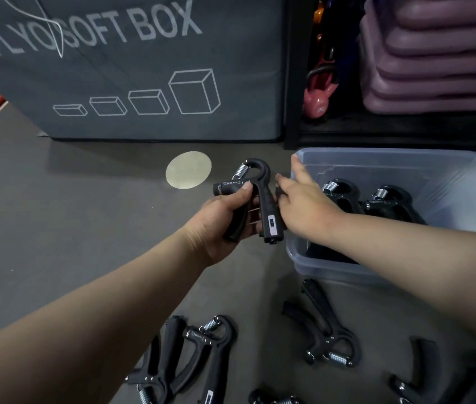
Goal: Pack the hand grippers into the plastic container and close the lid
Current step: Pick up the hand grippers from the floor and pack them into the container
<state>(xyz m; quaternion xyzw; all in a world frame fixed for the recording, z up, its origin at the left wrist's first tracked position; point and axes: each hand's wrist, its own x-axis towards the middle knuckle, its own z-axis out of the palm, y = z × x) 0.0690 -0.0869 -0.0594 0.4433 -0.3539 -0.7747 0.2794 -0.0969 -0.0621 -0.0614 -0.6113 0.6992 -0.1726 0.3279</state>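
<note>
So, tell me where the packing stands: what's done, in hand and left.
Done: at least two hand grippers lie in the plastic container. In hand: the left hand grips another gripper beside the container, and the right hand reaches to it; whether it holds it is unclear. Left: at least four grippers on the floor, then closing the container, which has no lid on.

dim indoor light, soft shadows, edges warped.
</note>
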